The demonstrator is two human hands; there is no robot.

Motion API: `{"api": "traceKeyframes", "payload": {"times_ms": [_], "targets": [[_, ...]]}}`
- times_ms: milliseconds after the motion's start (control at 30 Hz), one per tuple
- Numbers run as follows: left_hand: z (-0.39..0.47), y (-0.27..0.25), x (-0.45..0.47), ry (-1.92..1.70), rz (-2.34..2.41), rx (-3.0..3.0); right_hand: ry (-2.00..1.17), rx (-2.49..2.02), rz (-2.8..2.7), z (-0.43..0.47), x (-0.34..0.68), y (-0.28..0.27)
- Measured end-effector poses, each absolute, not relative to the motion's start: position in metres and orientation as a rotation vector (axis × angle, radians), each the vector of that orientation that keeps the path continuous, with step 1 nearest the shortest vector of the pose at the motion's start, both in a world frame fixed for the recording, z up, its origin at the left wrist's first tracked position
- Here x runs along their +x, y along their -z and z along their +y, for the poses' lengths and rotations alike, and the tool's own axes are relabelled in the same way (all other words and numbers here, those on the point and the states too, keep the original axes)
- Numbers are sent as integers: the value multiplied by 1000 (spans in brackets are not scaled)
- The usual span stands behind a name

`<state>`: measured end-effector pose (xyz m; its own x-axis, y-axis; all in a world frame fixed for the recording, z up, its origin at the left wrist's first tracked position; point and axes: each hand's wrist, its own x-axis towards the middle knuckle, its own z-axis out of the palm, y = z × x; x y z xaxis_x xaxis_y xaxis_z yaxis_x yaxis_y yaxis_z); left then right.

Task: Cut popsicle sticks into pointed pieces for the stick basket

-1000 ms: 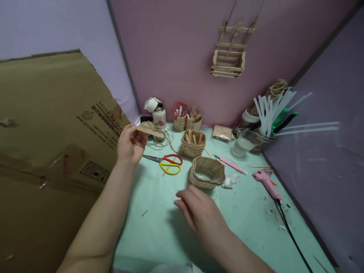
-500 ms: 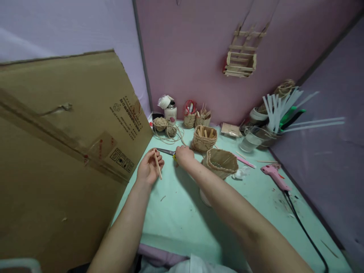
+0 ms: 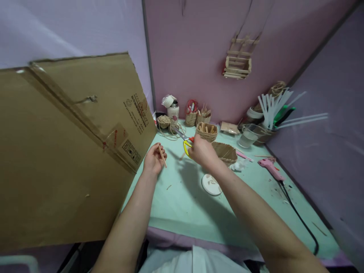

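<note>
Red-and-yellow-handled metal scissors [image 3: 185, 138] sit in the right hand's [image 3: 203, 151] grasp, raised above the pale green tabletop [image 3: 176, 208]. The left hand [image 3: 154, 159] holds a thin, flat, light-brown wooden stick [image 3: 162, 156].

The scissors [image 3: 181, 134] in the right hand [image 3: 203, 152] show yellow and red on the handles and grey on the blades. The stick [image 3: 162, 156] in the left hand [image 3: 153, 161] is pale tan. Beneath both hands the desk [image 3: 176, 206] is mint green, and the disc [image 3: 210, 185] nearer the wearer than the right hand is white. Left of the left hand, the cardboard [image 3: 65, 159] is brown, printed in black and red. Right of the right hand, the glue gun [image 3: 270, 168] is pink. Beyond both, the wall [image 3: 196, 57] is mauve-pink.
</note>
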<state>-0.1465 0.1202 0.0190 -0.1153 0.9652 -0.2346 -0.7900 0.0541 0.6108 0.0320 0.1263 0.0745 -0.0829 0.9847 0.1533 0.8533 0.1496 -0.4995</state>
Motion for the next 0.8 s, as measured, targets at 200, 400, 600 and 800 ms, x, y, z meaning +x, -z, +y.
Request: {"api": "traceKeyframes", "payload": {"times_ms": [200,400,600,800], "targets": [[120,-11,-138,-1510,863,437,-752,-1369,-1483,58,101,-62],[121,-12,-122,-1426,994,628,-817,-1119,-1085,60,178,-64],[141,-30,-98,-1317,1100,859,-859,-1010,-1016,91,215,-32],[159,-24,-59,-1260,1148,1002,-873,-1047,-1138,92,222,5]]}}
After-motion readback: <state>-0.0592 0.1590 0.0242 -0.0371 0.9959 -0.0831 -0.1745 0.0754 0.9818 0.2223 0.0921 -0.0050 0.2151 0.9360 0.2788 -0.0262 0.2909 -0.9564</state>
